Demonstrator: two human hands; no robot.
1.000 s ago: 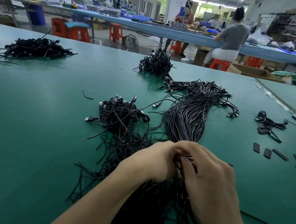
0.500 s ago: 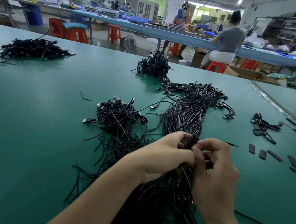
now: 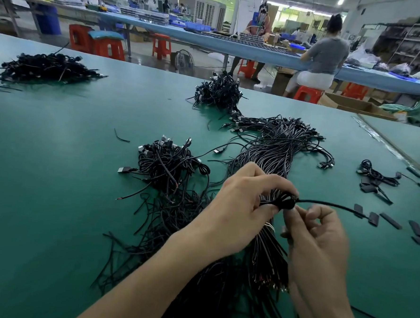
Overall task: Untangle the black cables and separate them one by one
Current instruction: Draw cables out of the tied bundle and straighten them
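1. Centrally, left hand (image 3: 240,205) grips the black cable bundle (image 3: 275,160) at a knot (image 3: 285,201), over the green surface (image 3: 55,174).
2. One strand (image 3: 329,203) leads rightward from the knot.
3. Right hand (image 3: 319,241) is blurred, its fingers curled just below the knot; cannot tell whether it pinches anything.
4. The bundle's far end fans across the surface; a loose tangle (image 3: 167,163) lies to its left.

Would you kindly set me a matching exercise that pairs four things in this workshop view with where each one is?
Things:
1 cable bundle
2 tangled cable pile
3 flat black pieces
4 red stool

Places:
a on the floor beyond the green table
b far left of the table
c gripped in the left hand
d on the table's right side

Pairs: 1-c, 2-b, 3-d, 4-a.
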